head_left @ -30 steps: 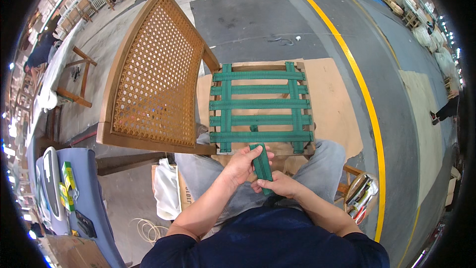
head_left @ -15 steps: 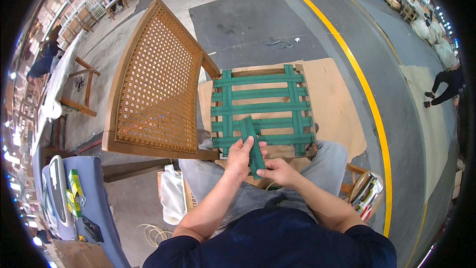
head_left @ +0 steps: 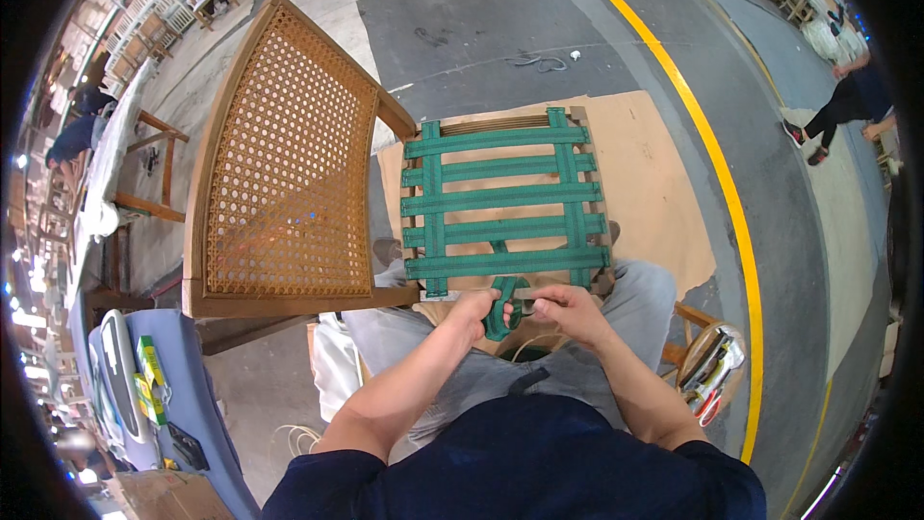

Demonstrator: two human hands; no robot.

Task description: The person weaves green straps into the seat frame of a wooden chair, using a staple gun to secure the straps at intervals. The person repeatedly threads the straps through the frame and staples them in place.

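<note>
A loose green webbing strap (head_left: 498, 321) is bent into a loop in front of the chair seat. My left hand (head_left: 470, 318) is closed on the strap. My right hand (head_left: 570, 314) pinches at its other side, where a small pale piece shows by the fingertips; its kind is unclear. Just beyond both hands lies the seat frame, crossed by woven green webbing (head_left: 500, 197) in several rows and two lengthwise bands. The wooden chair (head_left: 199, 231) rests on its side across my lap, its cane backrest (head_left: 298, 154) standing to the left.
Brown paper (head_left: 664, 202) lies beneath the chair. A stool with tools (head_left: 710, 371) stands at my right. On the left, a blue padded surface (head_left: 197, 376) carries green-yellow boxes (head_left: 149, 380). A person (head_left: 842, 116) is at the far right, beyond the yellow floor line (head_left: 712, 154).
The strap, held out straight before, is now folded into a loop lower down. My right hand has moved up to beside the seat's near edge. The person at right has shifted.
</note>
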